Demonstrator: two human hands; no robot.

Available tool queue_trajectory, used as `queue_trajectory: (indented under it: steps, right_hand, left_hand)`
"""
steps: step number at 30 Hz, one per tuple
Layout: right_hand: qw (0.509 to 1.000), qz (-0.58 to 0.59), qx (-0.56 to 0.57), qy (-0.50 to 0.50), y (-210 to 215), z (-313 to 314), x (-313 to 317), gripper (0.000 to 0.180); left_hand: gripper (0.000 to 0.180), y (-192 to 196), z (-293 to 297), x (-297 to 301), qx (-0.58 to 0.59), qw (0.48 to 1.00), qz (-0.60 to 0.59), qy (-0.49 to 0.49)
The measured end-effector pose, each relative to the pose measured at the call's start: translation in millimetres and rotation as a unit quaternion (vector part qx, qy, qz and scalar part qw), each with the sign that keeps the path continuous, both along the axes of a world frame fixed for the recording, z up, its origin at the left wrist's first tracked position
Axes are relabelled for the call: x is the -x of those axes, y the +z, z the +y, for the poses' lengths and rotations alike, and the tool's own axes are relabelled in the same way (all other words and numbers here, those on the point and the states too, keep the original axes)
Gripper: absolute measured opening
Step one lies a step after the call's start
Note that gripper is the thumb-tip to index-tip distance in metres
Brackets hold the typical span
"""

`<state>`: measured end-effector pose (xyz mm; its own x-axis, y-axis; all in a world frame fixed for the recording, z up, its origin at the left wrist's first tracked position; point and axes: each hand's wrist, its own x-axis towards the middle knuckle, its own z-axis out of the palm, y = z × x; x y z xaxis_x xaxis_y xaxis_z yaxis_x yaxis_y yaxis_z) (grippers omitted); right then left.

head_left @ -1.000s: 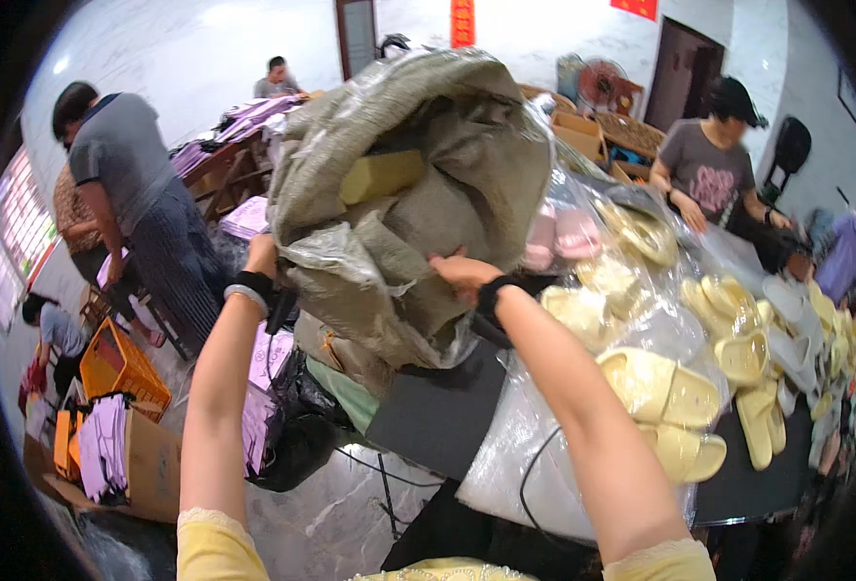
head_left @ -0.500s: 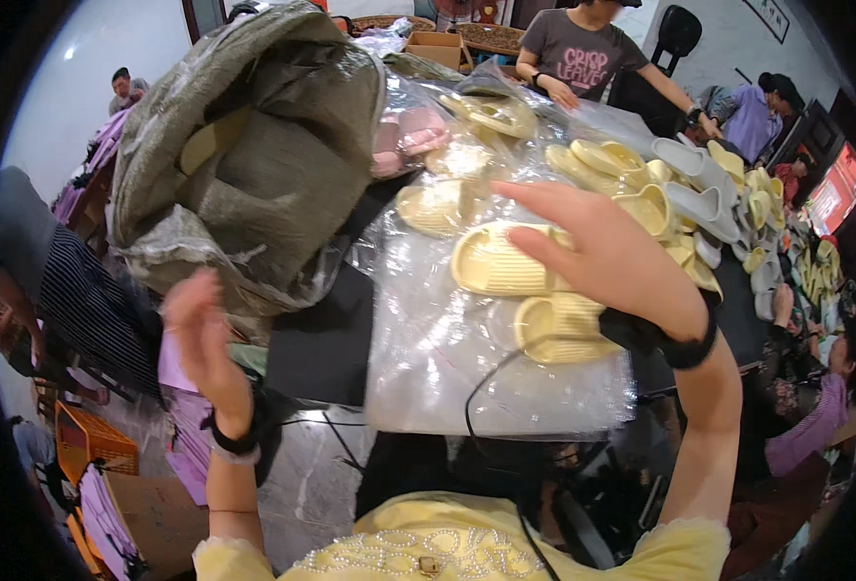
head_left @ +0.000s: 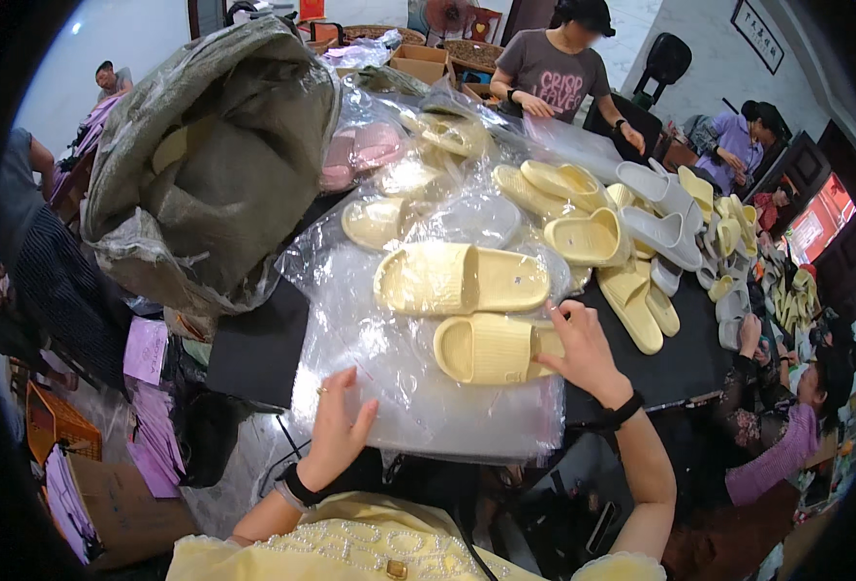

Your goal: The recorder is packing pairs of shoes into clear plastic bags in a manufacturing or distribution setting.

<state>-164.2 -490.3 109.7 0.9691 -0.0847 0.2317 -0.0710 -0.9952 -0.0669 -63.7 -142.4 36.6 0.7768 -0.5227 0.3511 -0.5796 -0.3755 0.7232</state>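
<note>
Two pale yellow slide slippers lie side by side on a stack of clear plastic bags [head_left: 350,339]. My right hand [head_left: 591,356] is closed around the right end of the nearer slipper [head_left: 481,351], its thumb on the sole and its fingers partly hiding that end. Just beyond lies the farther slipper [head_left: 428,281], beside my fingertips. Over the near left part of the bag stack, my left hand [head_left: 341,426] has its fingers apart and holds nothing.
A big open woven sack [head_left: 244,184] stands at the left. Bagged pink slippers [head_left: 374,145] lie behind the stack. Loose yellow and grey slippers [head_left: 660,237] are heaped at the right. A co-worker [head_left: 554,73] stands across the black table [head_left: 263,349]; others sit at the right.
My right hand has come down and back onto the nearer slipper. My left hand has moved from beside the sack to the bag stack. The view has shifted.
</note>
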Motion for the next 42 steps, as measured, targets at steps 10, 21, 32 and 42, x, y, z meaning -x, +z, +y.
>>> queue_trajectory:
  steps: [10, 21, 32, 42]
  right_hand:
    - [0.982, -0.032, -0.139, 0.123, -9.0, 20.6, -61.8, 0.060]
    - [0.944, 0.026, -0.052, 0.324, -5.6, 66.0, -134.7, 0.050]
    - [0.960, 0.030, 0.001, 0.280, 8.6, 76.4, -166.7, 0.029]
    - [0.992, -0.086, -0.061, -0.062, 75.9, -93.1, -236.6, 0.041]
  left_hand:
    - [0.059, -16.1, -25.2, 3.4, -0.039, 0.997, 0.022, -0.063]
    - [0.037, -39.8, -22.2, 2.2, -0.121, 0.981, -0.131, -0.070]
    - [0.045, -40.5, -17.5, -2.5, -0.083, 0.987, -0.108, -0.085]
    - [0.045, -37.8, -25.4, 0.6, -0.113, 0.979, -0.147, -0.081]
